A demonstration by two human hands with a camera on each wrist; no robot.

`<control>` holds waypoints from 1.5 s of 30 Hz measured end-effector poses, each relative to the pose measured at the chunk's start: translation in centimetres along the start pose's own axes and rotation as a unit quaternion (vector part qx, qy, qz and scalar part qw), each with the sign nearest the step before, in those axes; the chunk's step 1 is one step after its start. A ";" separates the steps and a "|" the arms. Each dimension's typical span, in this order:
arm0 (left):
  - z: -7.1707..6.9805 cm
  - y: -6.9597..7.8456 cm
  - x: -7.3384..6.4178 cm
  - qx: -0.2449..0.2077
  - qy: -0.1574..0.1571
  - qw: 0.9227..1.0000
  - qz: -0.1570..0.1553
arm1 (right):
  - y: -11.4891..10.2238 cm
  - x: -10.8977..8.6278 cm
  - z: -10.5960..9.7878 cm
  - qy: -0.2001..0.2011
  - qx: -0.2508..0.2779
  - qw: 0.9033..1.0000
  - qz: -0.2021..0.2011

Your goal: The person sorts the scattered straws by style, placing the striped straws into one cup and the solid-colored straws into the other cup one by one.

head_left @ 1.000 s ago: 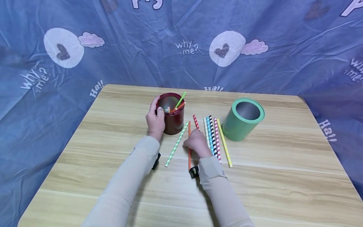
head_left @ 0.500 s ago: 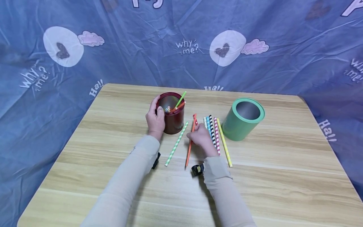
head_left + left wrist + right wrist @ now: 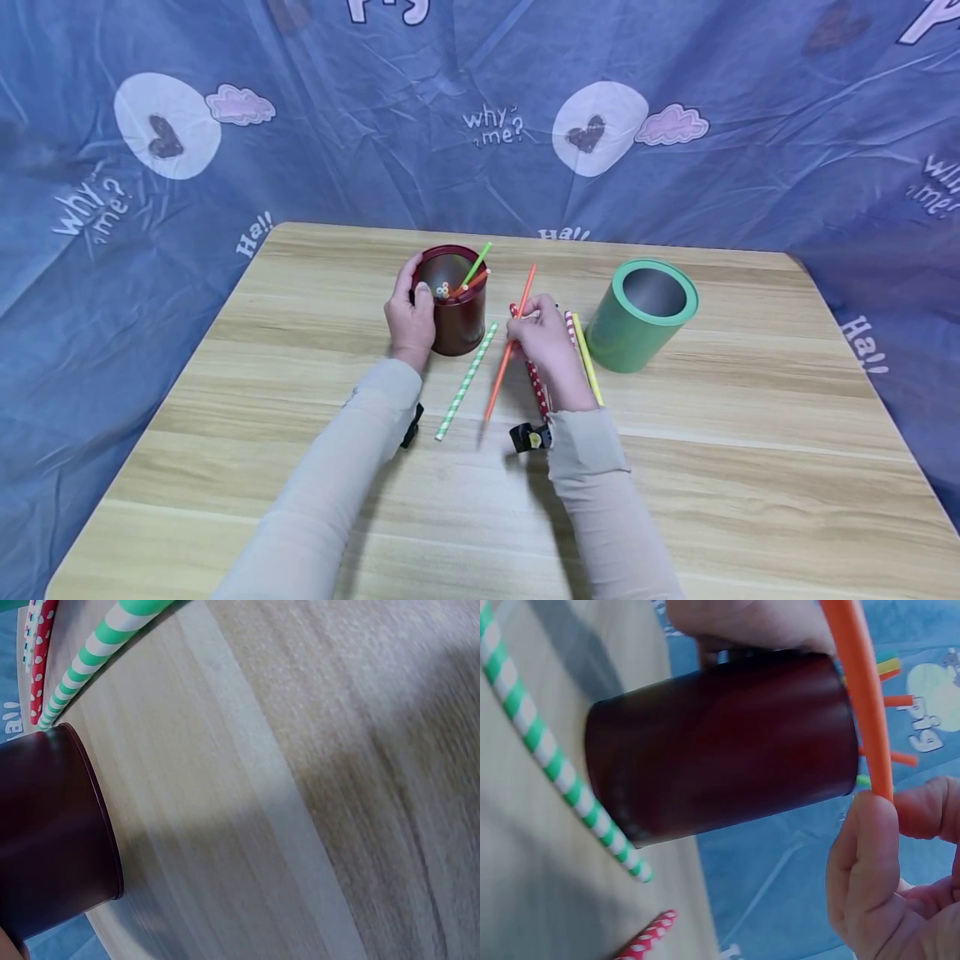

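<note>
My left hand [image 3: 411,321] grips the dark red cup [image 3: 461,325] by its left side, thumb at the rim. Inside the cup stand several straws, a green one and orange ones among them. With thumb and finger, my right hand [image 3: 547,342] pinches an orange straw [image 3: 498,385], which slants up to the right of the cup. The right wrist view shows the pinch on the orange straw [image 3: 868,697] closely. A green-and-white striped straw [image 3: 467,383] lies between the hands. Below the right hand is a red straw with white dots [image 3: 537,390].
To the right of my right hand lie a yellow straw [image 3: 587,354] and a pink-and-white striped straw [image 3: 570,323]. A green cup [image 3: 630,337] stands beyond them. A blue printed cloth [image 3: 420,158] hangs behind the wooden table [image 3: 750,433].
My right hand has picked up the orange straw from the table, raising it and moving it away and to the right. The left hand stays on the cup.
</note>
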State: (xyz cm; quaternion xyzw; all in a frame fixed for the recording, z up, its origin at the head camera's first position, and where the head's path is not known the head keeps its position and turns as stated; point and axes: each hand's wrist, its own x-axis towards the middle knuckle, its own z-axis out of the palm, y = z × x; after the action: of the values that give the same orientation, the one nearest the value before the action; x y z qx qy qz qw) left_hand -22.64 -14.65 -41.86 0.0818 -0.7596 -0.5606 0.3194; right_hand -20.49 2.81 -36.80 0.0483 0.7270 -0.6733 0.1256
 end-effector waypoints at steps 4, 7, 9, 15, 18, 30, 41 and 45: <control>0.0 0.0 0.0 -0.003 -0.002 1.000 0.000 | -1.0 -0.4 -0.1 0.005 0.024 0.999 -0.021; 0.0 -0.1 0.0 -0.005 -0.002 1.000 -0.001 | -1.8 -0.8 -0.2 0.012 0.033 0.998 -0.043; 0.0 -0.1 0.1 -0.005 -0.002 1.000 -0.002 | -2.3 -1.0 -0.3 0.018 0.046 0.997 -0.060; 0.0 0.0 0.1 -0.001 0.002 1.000 0.003 | -3.9 -1.7 -0.4 0.038 0.093 0.989 -0.109; 0.0 0.0 0.1 0.000 0.002 1.000 0.003 | -4.5 -2.1 -0.5 0.056 0.103 0.985 -0.127; 0.1 -0.2 0.1 0.010 0.006 1.000 0.002 | -5.4 -2.5 -0.4 0.101 0.150 0.956 -0.232; 0.1 -0.1 0.1 0.014 0.004 1.000 -0.002 | -5.9 -1.9 1.0 0.125 0.180 0.905 -0.364; 0.1 -0.1 0.1 0.012 0.001 1.000 -0.004 | -5.7 -1.5 1.5 0.142 0.202 0.893 -0.375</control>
State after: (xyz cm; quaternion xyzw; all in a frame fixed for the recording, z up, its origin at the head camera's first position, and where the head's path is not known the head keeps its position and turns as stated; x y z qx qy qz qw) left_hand -22.76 -14.67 -41.89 0.0893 -0.7653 -0.5530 0.3169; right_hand -20.22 0.98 -31.05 -0.1087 0.5497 -0.7885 -0.2536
